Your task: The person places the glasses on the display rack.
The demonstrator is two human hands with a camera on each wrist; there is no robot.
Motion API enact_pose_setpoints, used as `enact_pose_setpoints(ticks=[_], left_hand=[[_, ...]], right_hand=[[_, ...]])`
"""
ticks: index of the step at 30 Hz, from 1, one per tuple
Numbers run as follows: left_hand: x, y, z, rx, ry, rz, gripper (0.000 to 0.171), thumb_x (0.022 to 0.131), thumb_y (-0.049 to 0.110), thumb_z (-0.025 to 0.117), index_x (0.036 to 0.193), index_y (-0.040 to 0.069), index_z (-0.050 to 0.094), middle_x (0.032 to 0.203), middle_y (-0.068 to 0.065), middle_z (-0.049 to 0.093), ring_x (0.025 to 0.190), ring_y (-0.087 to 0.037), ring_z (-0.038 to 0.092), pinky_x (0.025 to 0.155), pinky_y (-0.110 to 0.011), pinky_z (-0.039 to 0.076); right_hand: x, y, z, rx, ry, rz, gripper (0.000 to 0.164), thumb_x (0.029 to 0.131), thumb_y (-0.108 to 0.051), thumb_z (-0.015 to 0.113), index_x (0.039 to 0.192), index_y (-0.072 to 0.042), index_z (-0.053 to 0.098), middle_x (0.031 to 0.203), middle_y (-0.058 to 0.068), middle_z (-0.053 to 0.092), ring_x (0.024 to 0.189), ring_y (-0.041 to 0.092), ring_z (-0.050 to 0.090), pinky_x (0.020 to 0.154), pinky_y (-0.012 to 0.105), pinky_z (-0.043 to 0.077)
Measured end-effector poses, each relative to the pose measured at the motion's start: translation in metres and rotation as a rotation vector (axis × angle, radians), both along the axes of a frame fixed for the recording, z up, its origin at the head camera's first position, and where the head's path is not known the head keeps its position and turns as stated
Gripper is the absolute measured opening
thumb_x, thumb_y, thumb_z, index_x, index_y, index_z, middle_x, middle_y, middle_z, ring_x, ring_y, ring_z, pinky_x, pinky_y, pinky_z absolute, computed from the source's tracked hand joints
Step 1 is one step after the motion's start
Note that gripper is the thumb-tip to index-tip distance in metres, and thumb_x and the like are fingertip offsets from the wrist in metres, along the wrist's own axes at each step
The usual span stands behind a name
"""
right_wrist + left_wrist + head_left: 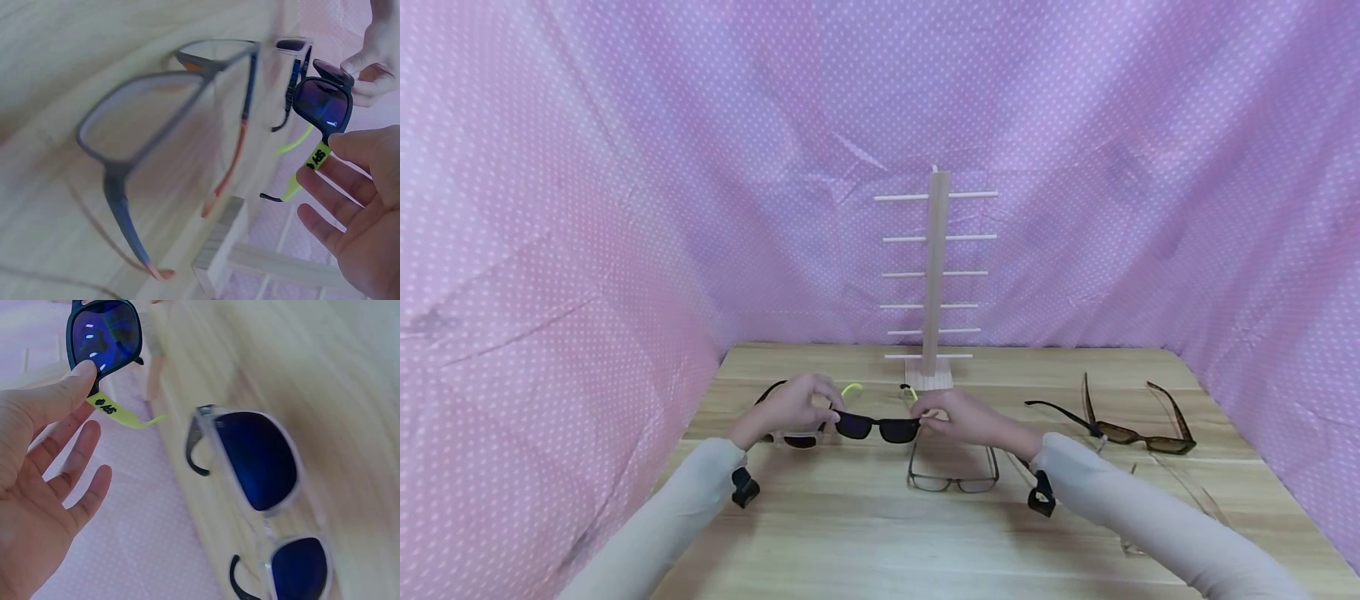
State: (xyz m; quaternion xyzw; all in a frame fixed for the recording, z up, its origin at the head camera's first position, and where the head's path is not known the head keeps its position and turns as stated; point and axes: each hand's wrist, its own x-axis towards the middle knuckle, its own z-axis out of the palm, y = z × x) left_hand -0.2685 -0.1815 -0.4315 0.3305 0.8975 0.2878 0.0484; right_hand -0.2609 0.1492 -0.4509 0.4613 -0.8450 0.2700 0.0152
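Observation:
Both hands hold one pair of black sunglasses point(877, 428) with dark bluish lenses and yellow-green temples, raised above the table. My left hand point(797, 407) pinches the left hinge corner between thumb and fingers; the yellow temple point(115, 411) extends past the fingertips in the left wrist view. At the opposite corner my right hand point(958, 415) pinches the frame, its thumb by the lens in the right wrist view. Clear-framed sunglasses point(256, 462) with dark lenses lie below the left hand. Grey-framed eyeglasses point(953, 483) with orange temple tips lie near the right hand.
A wooden display stand point(935, 275) with several white crossbars stands at the back of the wooden table point(820, 533). Brown sunglasses point(1142, 439) lie at the right. Clear-framed glasses point(1133, 548) sit partly hidden under the right forearm. Pink dotted cloth point(625, 208) surrounds the table.

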Motion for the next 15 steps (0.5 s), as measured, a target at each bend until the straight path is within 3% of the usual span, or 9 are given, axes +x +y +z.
enact_pose_setpoints(ticks=[8, 15], left_hand=[[-0.004, 0.013, 0.012, 0.01, 0.022, -0.035, 0.005, 0.089, 0.018, 0.079, 0.093, 0.021, 0.08, 0.104, 0.005, 0.077, 0.106, -0.018, 0.069, 0.096, -0.045, 0.055], [-0.002, 0.03, 0.024, 0.025, 0.015, -0.055, 0.004, 0.09, 0.021, 0.079, 0.094, 0.019, 0.08, 0.106, 0.003, 0.077, 0.107, -0.018, 0.07, 0.097, -0.045, 0.055]], right_hand=[[0.005, 0.02, 0.022, 0.021, -0.049, -0.022, 0.016, 0.097, -0.002, 0.065, 0.109, -0.006, 0.074, 0.112, 0.008, 0.075, 0.109, 0.027, 0.07, 0.096, 0.041, 0.057], [0.009, 0.037, 0.032, 0.041, -0.046, -0.031, 0.015, 0.097, -0.004, 0.066, 0.109, -0.008, 0.074, 0.111, 0.005, 0.075, 0.108, 0.024, 0.07, 0.094, 0.042, 0.057]])
